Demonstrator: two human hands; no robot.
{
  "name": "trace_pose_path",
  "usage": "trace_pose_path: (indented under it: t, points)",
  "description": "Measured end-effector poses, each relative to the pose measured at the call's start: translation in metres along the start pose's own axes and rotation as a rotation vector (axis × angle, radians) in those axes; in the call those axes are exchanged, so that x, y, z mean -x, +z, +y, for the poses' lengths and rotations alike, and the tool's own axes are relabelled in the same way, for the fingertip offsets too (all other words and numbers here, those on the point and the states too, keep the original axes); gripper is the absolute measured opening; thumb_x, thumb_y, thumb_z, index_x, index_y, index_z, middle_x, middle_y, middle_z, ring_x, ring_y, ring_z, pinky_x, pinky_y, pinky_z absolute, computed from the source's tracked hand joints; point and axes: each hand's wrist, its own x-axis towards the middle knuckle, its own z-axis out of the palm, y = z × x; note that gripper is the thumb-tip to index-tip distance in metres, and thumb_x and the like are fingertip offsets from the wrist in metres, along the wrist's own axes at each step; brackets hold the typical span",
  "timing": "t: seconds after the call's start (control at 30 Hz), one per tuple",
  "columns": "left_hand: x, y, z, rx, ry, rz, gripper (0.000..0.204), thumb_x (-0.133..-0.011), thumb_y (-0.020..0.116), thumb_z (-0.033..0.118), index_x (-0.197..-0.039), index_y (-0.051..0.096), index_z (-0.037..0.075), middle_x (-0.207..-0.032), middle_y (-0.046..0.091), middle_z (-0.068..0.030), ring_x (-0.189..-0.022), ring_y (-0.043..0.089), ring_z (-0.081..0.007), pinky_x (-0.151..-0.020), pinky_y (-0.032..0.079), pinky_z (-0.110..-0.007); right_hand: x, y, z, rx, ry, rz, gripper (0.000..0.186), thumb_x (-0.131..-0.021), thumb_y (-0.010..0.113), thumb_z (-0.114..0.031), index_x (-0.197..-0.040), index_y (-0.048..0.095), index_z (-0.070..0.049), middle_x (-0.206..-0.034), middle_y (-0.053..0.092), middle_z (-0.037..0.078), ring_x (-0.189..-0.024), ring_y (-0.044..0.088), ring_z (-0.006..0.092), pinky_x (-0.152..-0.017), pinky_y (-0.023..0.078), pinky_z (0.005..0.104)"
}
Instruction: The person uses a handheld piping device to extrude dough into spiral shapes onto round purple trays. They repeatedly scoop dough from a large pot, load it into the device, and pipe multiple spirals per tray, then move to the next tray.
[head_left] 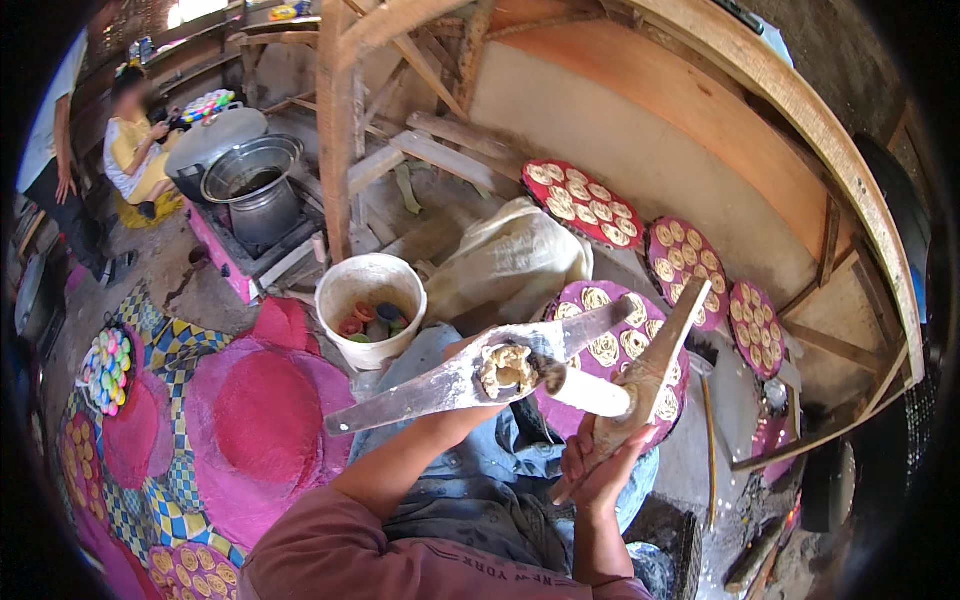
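Observation:
My left forearm reaches up to a wooden dough press (430, 392) with two long, flour-dusted handles. My left hand (482, 414) holds the press from behind and below; its fingers are mostly hidden. Pale dough (507, 370) fills the round hole in the middle of the press. To the right, my right hand (597, 462) is closed round the crossbar of a wooden plunger (655, 375). The plunger's white cylinder points toward the press and appears outside the dough-filled hole. Below them lies a round pink mat (570, 412) with several coiled dough strands.
Ahead stands a white bucket (371, 362) with coloured cups. A pot (262, 205) sits on a stove at the far left, near a seated person (135, 150). Stacked pink mats (265, 420) lie left; more dough-covered mats (690, 265) lean right, beneath a curved wooden frame (850, 130).

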Motion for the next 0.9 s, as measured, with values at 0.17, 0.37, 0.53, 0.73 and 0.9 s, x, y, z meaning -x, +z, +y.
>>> trace_pose_path:
  t: [0.17,0.37,0.53,0.73,0.9]
  points:
    - [-0.012,0.005,0.003,0.282,-0.08,-0.093,0.031,-0.07,0.082,0.006,-0.097,0.066,0.001,-0.091,0.069,-0.008,-0.083,0.068,-0.0144,-0.075,0.054,-0.027,-0.008,0.002,0.011,0.144,-0.018,0.026,0.085,-0.078,0.026,-0.088,-0.104,0.05,-0.01,-0.063,0.042,-0.001,-0.04,0.035,0.0108,-0.036,0.03,0.0252]
    - [-0.016,-0.003,-0.003,0.129,-0.082,-0.169,0.037,-0.067,0.086,0.019,-0.094,0.067,0.004,-0.085,0.069,-0.008,-0.077,0.069,-0.0169,-0.069,0.054,-0.028,-0.025,-0.01,-0.022,0.391,-0.141,-0.013,0.09,-0.078,0.027,-0.088,-0.105,0.05,-0.005,-0.061,0.046,0.001,-0.039,0.039,0.0106,-0.032,0.031,0.0237]
    - [-0.018,-0.007,-0.001,-0.019,-0.061,-0.29,0.036,-0.066,0.086,0.022,-0.094,0.069,0.006,-0.086,0.071,-0.0083,-0.075,0.069,-0.0177,-0.068,0.054,-0.03,-0.038,-0.013,-0.04,0.531,-0.042,-0.094,0.093,-0.084,0.032,-0.081,-0.12,0.047,0.003,-0.064,0.047,0.002,-0.039,0.039,0.0077,-0.034,0.032,0.0209]
    - [-0.02,-0.015,0.007,-0.112,-0.014,-0.461,0.038,-0.074,0.077,0.035,-0.103,0.065,0.015,-0.089,0.069,-0.0078,-0.079,0.067,-0.0293,-0.069,0.053,-0.037,-0.023,-0.006,-0.08,0.998,-0.513,-0.22,0.102,-0.084,0.044,-0.075,-0.135,0.032,0.013,-0.089,0.056,0.015,-0.072,0.059,0.0222,-0.062,0.047,0.0313]
    - [-0.016,-0.011,0.017,-0.114,-0.057,-0.466,0.036,-0.077,0.074,0.035,-0.105,0.064,0.015,-0.092,0.068,-0.01,-0.085,0.066,-0.0297,-0.073,0.051,-0.038,-0.017,0.008,-0.111,1.342,-0.827,-0.436,0.112,-0.077,0.06,-0.072,-0.139,0.028,0.015,-0.122,0.056,0.032,-0.099,0.067,0.0367,-0.081,0.055,0.0409]
